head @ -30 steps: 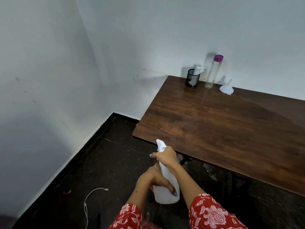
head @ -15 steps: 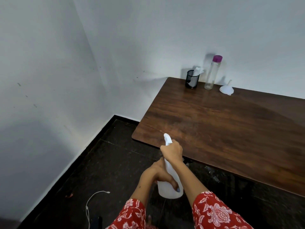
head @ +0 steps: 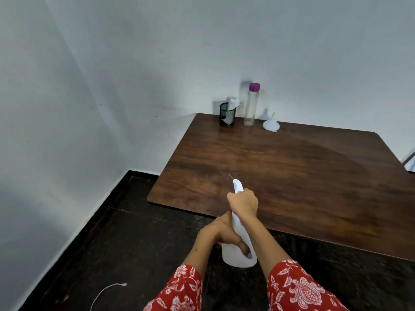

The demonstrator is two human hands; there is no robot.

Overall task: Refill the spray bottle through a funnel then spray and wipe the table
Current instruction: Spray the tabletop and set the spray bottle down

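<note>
Count, head view. Spray bottle: 1, white. Hands: 2, the left hand and the right hand. Counter: 1, dark wood. At its far edge: mesh cup, 1, black; white tissue or cloth inside it, apparently 1, too small to separate layers. Clear bottle with purple cap: 1. Funnel: 1, white. On the floor: white cable, 1.

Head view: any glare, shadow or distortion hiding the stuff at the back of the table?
Head view: no glare on the table; soft shadows behind the clear bottle and mesh cup hide nothing; the wide-angle lens bows the walls; the funnel reads sharply.
</note>
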